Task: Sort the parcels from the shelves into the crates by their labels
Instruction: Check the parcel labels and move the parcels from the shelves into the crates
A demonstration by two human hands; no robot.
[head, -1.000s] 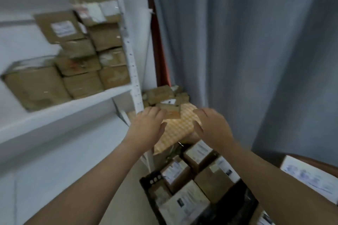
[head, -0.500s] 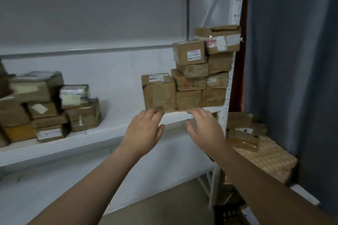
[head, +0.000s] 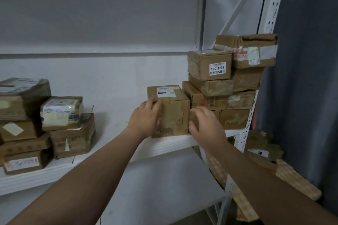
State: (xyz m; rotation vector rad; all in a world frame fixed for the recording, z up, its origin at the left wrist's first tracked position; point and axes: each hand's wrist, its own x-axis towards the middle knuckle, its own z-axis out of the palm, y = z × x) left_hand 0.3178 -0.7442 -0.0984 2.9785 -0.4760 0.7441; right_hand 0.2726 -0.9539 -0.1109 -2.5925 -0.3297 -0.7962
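Note:
A brown cardboard parcel with a white label on top stands at the front edge of the white shelf. My left hand lies against its left front corner, fingers spread. My right hand touches its lower right corner, where it meets the neighbouring stack. The parcel still rests on the shelf. Right of it rises a stack of several brown parcels; one of them carries a label reading 43-2-4207. No crate is in view.
A second pile of parcels sits at the shelf's left end. The white perforated shelf post stands on the right, with a grey curtain beyond. Lower right, more parcels lie on a checkered surface.
My view swung left from the crates and curtain to the shelf. Both hands rose from below the shelf edge and reached the sides of the labelled parcel.

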